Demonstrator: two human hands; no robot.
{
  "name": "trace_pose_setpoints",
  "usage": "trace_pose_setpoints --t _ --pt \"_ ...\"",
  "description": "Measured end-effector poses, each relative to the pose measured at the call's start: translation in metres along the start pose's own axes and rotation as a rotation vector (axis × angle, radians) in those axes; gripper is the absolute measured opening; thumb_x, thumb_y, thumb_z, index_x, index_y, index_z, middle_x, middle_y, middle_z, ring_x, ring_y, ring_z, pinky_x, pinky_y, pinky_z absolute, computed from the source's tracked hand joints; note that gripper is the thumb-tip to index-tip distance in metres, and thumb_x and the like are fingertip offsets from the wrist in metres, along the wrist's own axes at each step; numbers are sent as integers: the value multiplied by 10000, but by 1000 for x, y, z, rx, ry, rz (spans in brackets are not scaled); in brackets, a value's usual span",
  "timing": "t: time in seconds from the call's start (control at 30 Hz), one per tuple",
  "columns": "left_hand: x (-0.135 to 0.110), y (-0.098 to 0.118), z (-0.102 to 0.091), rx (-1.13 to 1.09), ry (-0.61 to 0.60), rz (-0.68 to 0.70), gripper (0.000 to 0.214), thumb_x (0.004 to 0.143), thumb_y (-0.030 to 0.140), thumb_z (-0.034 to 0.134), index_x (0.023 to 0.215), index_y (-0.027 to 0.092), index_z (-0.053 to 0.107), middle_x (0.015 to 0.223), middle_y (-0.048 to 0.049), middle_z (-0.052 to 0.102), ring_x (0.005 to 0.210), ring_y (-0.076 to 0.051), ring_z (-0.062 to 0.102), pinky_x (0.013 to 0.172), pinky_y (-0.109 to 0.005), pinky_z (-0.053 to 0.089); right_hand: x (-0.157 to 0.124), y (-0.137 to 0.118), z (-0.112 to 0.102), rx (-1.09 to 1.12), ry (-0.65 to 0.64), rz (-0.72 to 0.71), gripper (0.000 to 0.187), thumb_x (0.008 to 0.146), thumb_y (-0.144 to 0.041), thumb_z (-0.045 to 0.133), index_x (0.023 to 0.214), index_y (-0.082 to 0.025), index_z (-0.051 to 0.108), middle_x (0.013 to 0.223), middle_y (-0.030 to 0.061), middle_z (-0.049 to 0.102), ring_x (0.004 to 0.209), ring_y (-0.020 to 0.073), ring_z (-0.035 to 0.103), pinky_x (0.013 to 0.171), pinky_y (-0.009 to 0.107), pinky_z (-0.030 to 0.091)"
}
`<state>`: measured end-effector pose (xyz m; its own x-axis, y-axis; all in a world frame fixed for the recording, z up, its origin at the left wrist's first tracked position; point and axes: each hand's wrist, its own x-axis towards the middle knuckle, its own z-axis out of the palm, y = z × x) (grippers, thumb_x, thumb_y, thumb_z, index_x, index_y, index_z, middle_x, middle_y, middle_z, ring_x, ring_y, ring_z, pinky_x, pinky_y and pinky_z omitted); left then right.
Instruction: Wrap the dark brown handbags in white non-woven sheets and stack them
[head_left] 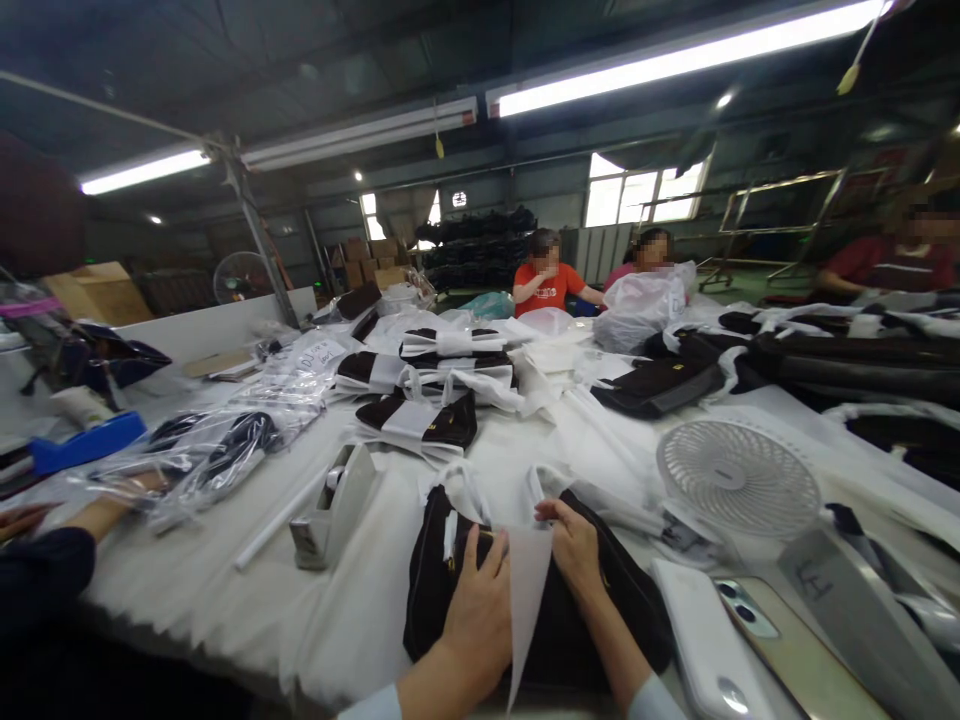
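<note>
A dark brown bag (431,590) lies on the white-covered table (225,610) right in front of me. My left hand (480,610) rests flat on top of it. A strip of thin white paper (527,590) hangs between my hands, and my right hand (574,545) pinches its upper edge above the bag. White paper wrapping (465,490) bunches around the bag's far end.
A tape dispenser (334,510) stands left of the bag. A small white fan (739,478), a power bank (709,650) and a phone (780,645) lie at right. Several wrapped bags (416,420) are stacked behind. Another person's arm (71,530) reaches in at left. Other people sit at the far end.
</note>
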<state>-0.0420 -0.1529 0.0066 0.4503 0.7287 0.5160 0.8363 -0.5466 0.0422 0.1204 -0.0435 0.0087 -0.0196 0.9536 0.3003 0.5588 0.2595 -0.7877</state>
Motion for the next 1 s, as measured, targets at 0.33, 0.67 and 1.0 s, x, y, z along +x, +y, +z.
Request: trace_pose_setpoints --t 0.33,0.67,1.0 --pt "1 -22 -15 -63 -76 8 409 927 135 429 1315 205 536 1341 -101 604 1269 -246 521 1109 -527 349 -19 -34 -48 144 -515 -242 563 639 -157 442 1149 -155 681 1184 71 689 1148 229 601 1064 363 406" --pt "-5 -29 -26 -111 -149 85 343 974 150 385 1232 167 610 1319 -109 623 1249 -193 546 1112 -420 375 -67 -10 -80 -265 -754 -580 652 803 -348 616 1431 -225 493 1504 120 438 1429 276 331 1181 519 138" --pt "-41 10 -14 300 -40 134 513 945 349 492 1428 191 420 1465 -157 477 1345 -294 451 1114 -478 338 -94 10 -73 -577 -448 -800 594 882 -58 457 1446 -245 464 1437 121 520 1371 237 434 1128 509 310"
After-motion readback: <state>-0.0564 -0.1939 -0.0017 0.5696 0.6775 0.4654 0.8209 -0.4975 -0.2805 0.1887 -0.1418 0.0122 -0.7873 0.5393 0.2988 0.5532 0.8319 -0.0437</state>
